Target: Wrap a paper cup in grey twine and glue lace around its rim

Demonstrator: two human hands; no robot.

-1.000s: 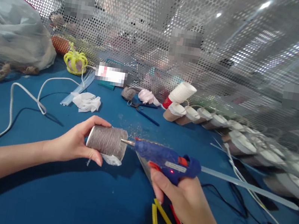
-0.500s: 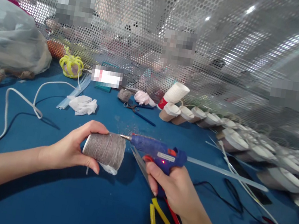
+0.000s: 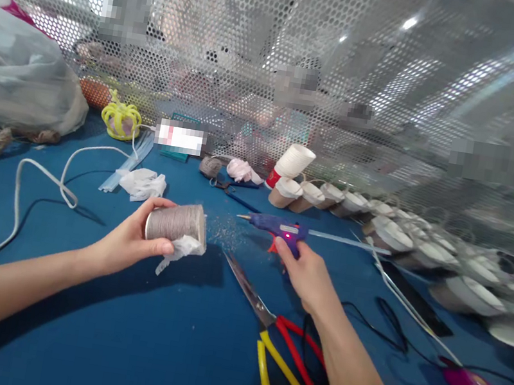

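My left hand (image 3: 137,235) grips a paper cup wrapped in grey-brown cord (image 3: 177,222), tipped on its side above the table. A strip of white fabric (image 3: 184,251) hangs from the cup's far end. My right hand (image 3: 306,268) is closed round the handle of a blue glue gun (image 3: 276,225). Its nozzle points left toward the cup but stays apart from it. A clear glue stick (image 3: 349,241) sticks out of the gun's back, and a small red light glows on its side. Below lie large scissors (image 3: 266,318) with one red and one yellow handle.
Several cord-wrapped cups (image 3: 329,197) line the right, beside a white cup stack (image 3: 297,162). White fabric (image 3: 144,184), clear glue sticks (image 3: 115,178), a yarn ball (image 3: 210,166) and a white cable (image 3: 19,200) lie left and back. Perforated mesh (image 3: 242,40) closes off the back.
The glue gun has drawn back right and away from the cup. The cup has moved a little up and left, and its white fabric hangs lower. The scissors show more fully.
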